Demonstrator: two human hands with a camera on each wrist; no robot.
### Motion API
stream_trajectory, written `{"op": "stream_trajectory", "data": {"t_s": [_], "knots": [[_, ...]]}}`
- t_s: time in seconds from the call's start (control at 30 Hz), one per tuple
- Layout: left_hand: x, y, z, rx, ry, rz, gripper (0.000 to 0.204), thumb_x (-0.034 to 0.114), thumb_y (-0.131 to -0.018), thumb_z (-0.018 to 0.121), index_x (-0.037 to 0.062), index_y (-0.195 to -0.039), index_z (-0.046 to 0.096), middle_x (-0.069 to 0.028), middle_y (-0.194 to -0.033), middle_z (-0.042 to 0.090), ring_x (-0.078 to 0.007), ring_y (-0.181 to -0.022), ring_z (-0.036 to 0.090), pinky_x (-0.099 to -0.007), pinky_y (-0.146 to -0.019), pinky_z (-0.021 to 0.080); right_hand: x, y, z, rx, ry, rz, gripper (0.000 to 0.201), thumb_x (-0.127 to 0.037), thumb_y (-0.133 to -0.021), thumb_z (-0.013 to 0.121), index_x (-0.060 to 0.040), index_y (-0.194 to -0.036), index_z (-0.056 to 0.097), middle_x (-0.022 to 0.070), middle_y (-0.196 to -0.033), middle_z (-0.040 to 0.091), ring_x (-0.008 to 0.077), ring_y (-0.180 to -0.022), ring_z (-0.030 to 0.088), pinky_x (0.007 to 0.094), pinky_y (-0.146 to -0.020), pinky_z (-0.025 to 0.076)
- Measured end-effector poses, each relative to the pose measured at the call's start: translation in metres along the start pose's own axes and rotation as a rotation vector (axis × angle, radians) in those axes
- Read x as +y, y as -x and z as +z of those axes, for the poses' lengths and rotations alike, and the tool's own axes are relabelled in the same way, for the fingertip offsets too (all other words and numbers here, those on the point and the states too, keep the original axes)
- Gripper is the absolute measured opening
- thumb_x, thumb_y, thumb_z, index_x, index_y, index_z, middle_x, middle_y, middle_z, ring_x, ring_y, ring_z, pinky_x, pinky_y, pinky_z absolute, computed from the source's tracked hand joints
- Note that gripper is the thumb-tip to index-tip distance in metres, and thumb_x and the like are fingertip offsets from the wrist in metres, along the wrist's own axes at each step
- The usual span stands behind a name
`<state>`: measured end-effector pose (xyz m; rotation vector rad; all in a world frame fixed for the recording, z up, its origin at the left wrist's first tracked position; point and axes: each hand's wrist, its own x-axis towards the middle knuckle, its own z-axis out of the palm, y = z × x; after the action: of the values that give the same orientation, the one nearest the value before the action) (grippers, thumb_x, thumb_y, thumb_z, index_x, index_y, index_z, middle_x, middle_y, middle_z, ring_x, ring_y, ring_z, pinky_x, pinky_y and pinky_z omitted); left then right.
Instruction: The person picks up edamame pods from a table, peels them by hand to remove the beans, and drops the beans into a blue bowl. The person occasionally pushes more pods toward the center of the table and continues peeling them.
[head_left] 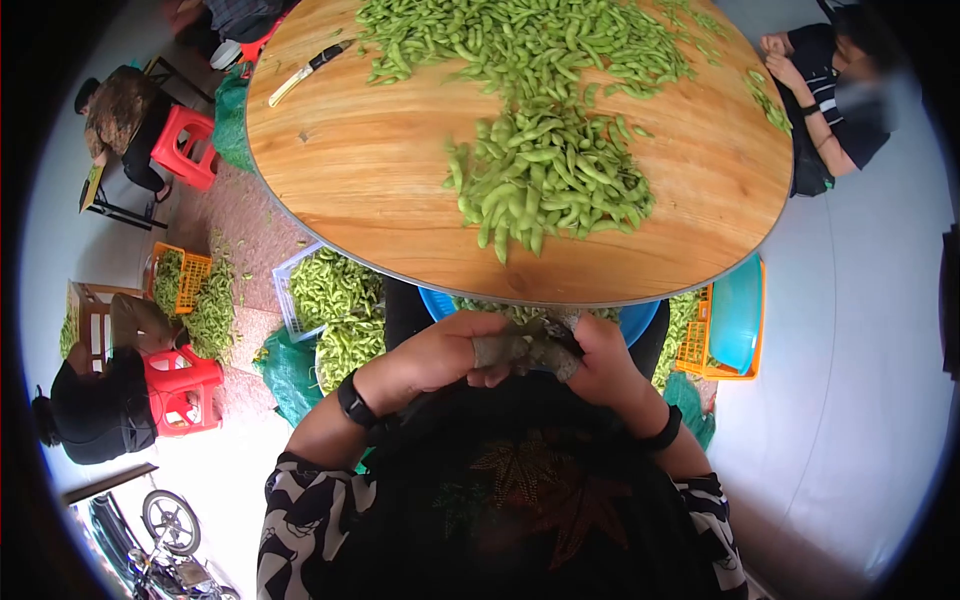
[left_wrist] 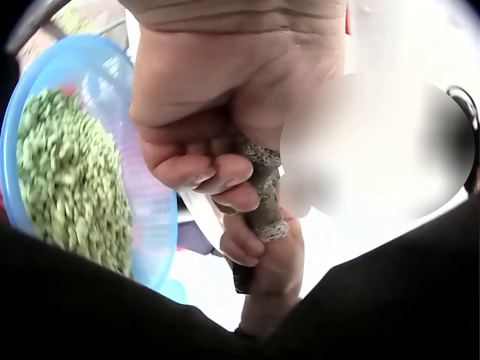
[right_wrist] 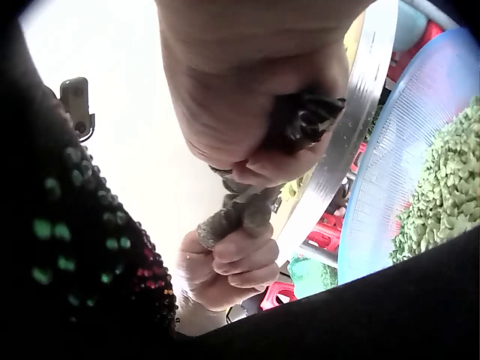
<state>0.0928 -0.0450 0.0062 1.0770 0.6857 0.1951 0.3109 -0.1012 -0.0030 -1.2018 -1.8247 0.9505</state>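
In the head view my left hand [head_left: 435, 352] and right hand [head_left: 612, 362] meet just below the near table edge. Grey wraps [left_wrist: 264, 191] cover some digits. In the right wrist view my left hand [right_wrist: 232, 262] has its fingers curled, and its wrapped digits are up against the right hand's fingertips. I cannot tell whether it pinches anything there. My right hand [right_wrist: 255, 112] curls round a shiny black object [right_wrist: 304, 120], mostly hidden in the palm. Beside the hands is a blue basin [left_wrist: 166, 225] of shelled green beans [left_wrist: 71, 187].
Piles of green bean pods [head_left: 545, 175] lie on the round wooden table [head_left: 350, 170], along with a knife [head_left: 312, 72]. Pod-filled crates [head_left: 335, 290] stand on the floor at left, near red stools [head_left: 185, 145]. Other people [head_left: 830, 95] sit around.
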Motion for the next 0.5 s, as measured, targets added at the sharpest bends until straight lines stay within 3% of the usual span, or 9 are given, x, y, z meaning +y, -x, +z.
{"op": "stream_trajectory", "data": {"t_s": [0.03,0.17,0.23,0.27,0.33,0.37,0.43,0.47,0.5], "knots": [[-0.005,-0.001,-0.002,-0.105,0.335,-0.071,0.015,0.017,-0.091,0.056,0.0028,-0.091,0.061,-0.0043,-0.068,0.059,-0.0075,-0.054,0.047,-0.0226,-0.05,0.037,-0.002,0.0,0.001,0.014,-0.078,0.0,0.028,-0.01,-0.079,0.069,0.0001,-0.103,0.058,0.0198,-0.091,0.063,0.038,-0.083,0.063,0.0386,-0.07,0.05],[-0.018,-0.011,-0.005,-0.219,0.591,-0.05,0.017,0.018,-0.093,0.055,0.0023,-0.098,0.062,-0.006,-0.071,0.06,-0.009,-0.057,0.051,-0.0233,-0.053,0.04,0.004,0.005,0.002,0.04,-0.071,0.051,0.026,-0.012,-0.08,0.069,0.0005,-0.101,0.059,0.0187,-0.089,0.063,0.0373,-0.081,0.063,0.0381,-0.069,0.05],[-0.023,-0.015,0.005,0.212,-0.366,0.433,0.02,0.018,-0.095,0.053,0.0024,-0.103,0.062,-0.0027,-0.074,0.06,-0.0085,-0.061,0.052,-0.0231,-0.054,0.041,0.007,0.009,0.0,0.052,0.098,0.146,0.026,-0.008,-0.083,0.067,-0.0008,-0.106,0.059,0.0099,-0.083,0.066,0.0189,-0.074,0.064,0.03,-0.068,0.05],[-0.024,-0.016,0.004,0.218,-0.365,0.437,0.02,0.018,-0.095,0.053,0.0024,-0.103,0.062,-0.0027,-0.074,0.06,-0.0085,-0.061,0.052,-0.0231,-0.054,0.041,0.006,0.009,-0.001,0.047,0.1,0.142,0.026,-0.008,-0.083,0.067,-0.0008,-0.106,0.059,0.0099,-0.083,0.066,0.0189,-0.074,0.064,0.03,-0.068,0.05],[-0.024,-0.016,0.002,0.171,-0.412,0.583,0.019,0.015,-0.096,0.055,0.003,-0.11,0.06,0.0023,-0.074,0.055,-0.004,-0.058,0.041,-0.0205,-0.05,0.032,-0.001,0.007,-0.001,-0.008,-0.07,0.344,0.025,-0.009,-0.082,0.069,-0.0006,-0.103,0.06,0.011,-0.081,0.066,0.0187,-0.074,0.064,0.0301,-0.068,0.05],[-0.022,-0.015,0.002,0.173,-0.413,0.582,0.019,0.015,-0.096,0.055,0.003,-0.11,0.06,0.0023,-0.074,0.055,-0.004,-0.058,0.041,-0.0205,-0.05,0.032,-0.002,0.004,0.0,-0.009,-0.072,0.343,0.025,-0.009,-0.082,0.069,-0.0006,-0.103,0.06,0.011,-0.081,0.066,0.0187,-0.074,0.064,0.0301,-0.068,0.05],[-0.014,-0.012,0.006,0.147,-0.017,0.202,0.02,0.016,-0.096,0.054,0.0041,-0.111,0.06,0.0032,-0.073,0.054,-0.0035,-0.054,0.039,-0.0205,-0.048,0.03,-0.004,0.0,0.003,0.077,-0.004,0.035,0.027,-0.008,-0.08,0.069,-0.0008,-0.104,0.06,0.0129,-0.085,0.067,0.0248,-0.075,0.066,0.0325,-0.068,0.051],[-0.014,-0.014,0.007,0.144,-0.016,0.199,0.02,0.016,-0.096,0.054,0.0041,-0.111,0.06,0.0032,-0.073,0.054,-0.0035,-0.054,0.039,-0.0205,-0.048,0.03,-0.003,0.0,0.003,0.079,-0.005,0.039,0.027,-0.008,-0.08,0.069,-0.0008,-0.104,0.06,0.0129,-0.085,0.067,0.0248,-0.075,0.066,0.0325,-0.068,0.051],[-0.016,-0.017,0.008,0.081,0.3,0.115,0.02,0.017,-0.097,0.053,0.005,-0.111,0.061,0.0039,-0.071,0.053,-0.0033,-0.052,0.037,-0.0206,-0.046,0.028,-0.001,-0.001,0.004,0.104,0.082,-0.041,0.029,-0.007,-0.079,0.069,-0.0011,-0.105,0.059,0.0136,-0.086,0.067,0.0282,-0.076,0.066,0.0338,-0.068,0.051]]}}
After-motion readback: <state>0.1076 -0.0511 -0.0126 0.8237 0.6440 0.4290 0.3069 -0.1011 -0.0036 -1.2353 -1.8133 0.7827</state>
